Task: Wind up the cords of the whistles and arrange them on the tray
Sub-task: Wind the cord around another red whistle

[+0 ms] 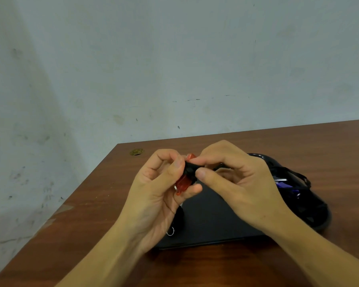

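A red whistle (183, 183) is held above a flat black tray (211, 222), its body wrapped in black cord (190, 169). My left hand (153, 195) grips the whistle between thumb and fingers. My right hand (234, 179) pinches the black cord at the whistle's upper part. A small metal ring (170, 232) shows at the tray's left edge, below my left hand. At the right, a glossy black bowl (311, 212) holds a blue whistle (286, 186) with a loose black cord (296, 175).
The brown wooden table (91, 214) ends at its left edge close to my left arm, with a grey wall behind. A small round brass-coloured hole (136, 152) sits near the table's far left corner.
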Action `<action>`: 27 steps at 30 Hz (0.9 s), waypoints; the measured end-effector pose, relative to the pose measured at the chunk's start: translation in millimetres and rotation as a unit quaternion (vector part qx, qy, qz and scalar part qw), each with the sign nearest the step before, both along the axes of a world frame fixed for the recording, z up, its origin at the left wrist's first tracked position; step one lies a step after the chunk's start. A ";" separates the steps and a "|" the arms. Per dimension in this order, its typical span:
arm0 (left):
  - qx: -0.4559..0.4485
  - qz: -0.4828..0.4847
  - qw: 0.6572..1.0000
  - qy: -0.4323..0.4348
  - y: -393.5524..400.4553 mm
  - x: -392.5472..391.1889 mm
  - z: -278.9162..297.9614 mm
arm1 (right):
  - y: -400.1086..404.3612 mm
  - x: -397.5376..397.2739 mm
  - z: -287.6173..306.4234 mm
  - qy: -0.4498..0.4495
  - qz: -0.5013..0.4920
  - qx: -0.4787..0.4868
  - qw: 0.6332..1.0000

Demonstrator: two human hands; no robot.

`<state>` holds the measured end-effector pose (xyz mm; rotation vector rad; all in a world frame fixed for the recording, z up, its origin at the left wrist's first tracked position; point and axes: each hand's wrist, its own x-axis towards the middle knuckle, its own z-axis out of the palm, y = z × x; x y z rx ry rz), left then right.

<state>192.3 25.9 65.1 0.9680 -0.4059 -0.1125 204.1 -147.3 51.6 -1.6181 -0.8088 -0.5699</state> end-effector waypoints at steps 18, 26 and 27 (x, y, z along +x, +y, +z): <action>0.032 0.113 0.991 0.068 -18.9 -5.3 0.2 | 20.4 -6.1 -3.9 0.118 -0.050 0.079 0.989; 0.057 0.108 0.990 0.065 -21.9 -8.0 1.4 | 29.9 -5.6 -5.6 0.105 -0.077 0.085 0.988; 0.083 0.120 0.987 0.061 -23.3 -8.1 -0.3 | 31.5 -6.6 -4.4 0.090 -0.092 0.077 0.989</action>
